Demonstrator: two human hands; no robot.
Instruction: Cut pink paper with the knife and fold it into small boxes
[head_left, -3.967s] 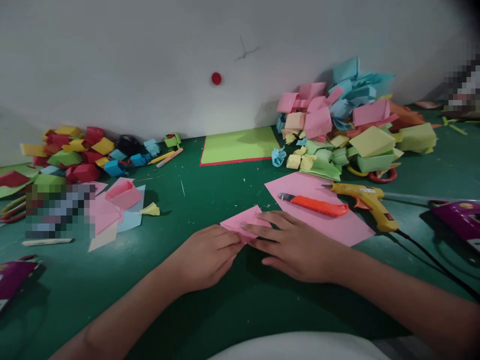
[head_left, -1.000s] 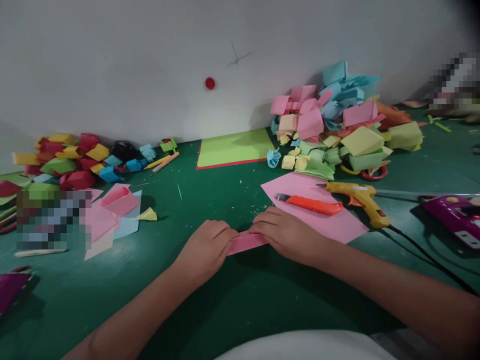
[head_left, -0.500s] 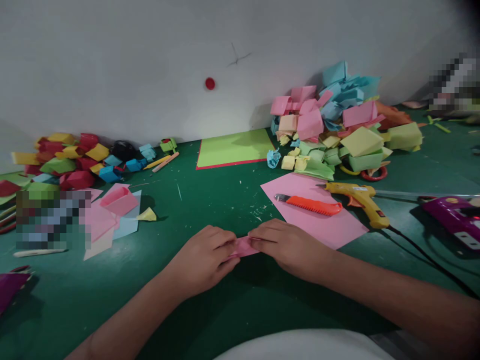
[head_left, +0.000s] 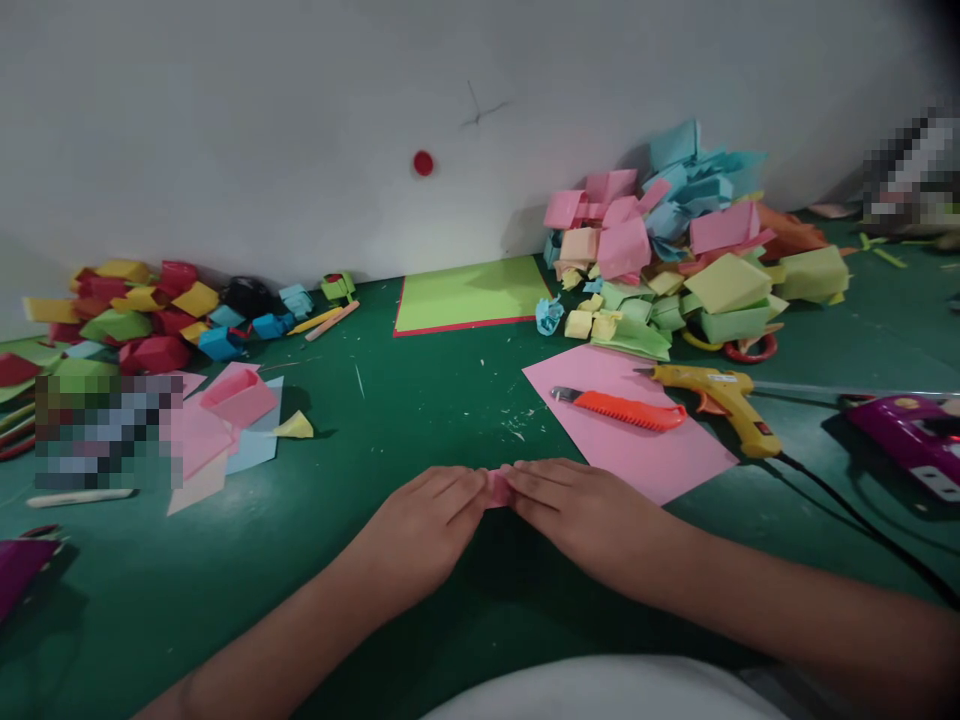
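Note:
Between my two hands is a small piece of pink paper [head_left: 498, 488], mostly covered by the fingers. My left hand [head_left: 439, 520] grips its left end, fingers pressed together. The right end is pinched by my right hand [head_left: 559, 505]. Just beyond the right hand, a pink sheet [head_left: 645, 472] lies on the green table [head_left: 420, 400], with an orange cutter [head_left: 630, 408] on it. A yellow glue gun [head_left: 731, 395] rests at that sheet's right edge.
Folded paper pieces [head_left: 626, 245] are heaped at the back right, more [head_left: 150, 310] at the back left. A lime sheet [head_left: 472, 295] lies by the wall. Pink and blue papers [head_left: 247, 450] are at left, a purple device [head_left: 900, 435] at right.
Both hands have drawn closer together around the pink paper, so less of it shows. The left fingers have straightened and come together, and the right hand sits slightly lower.

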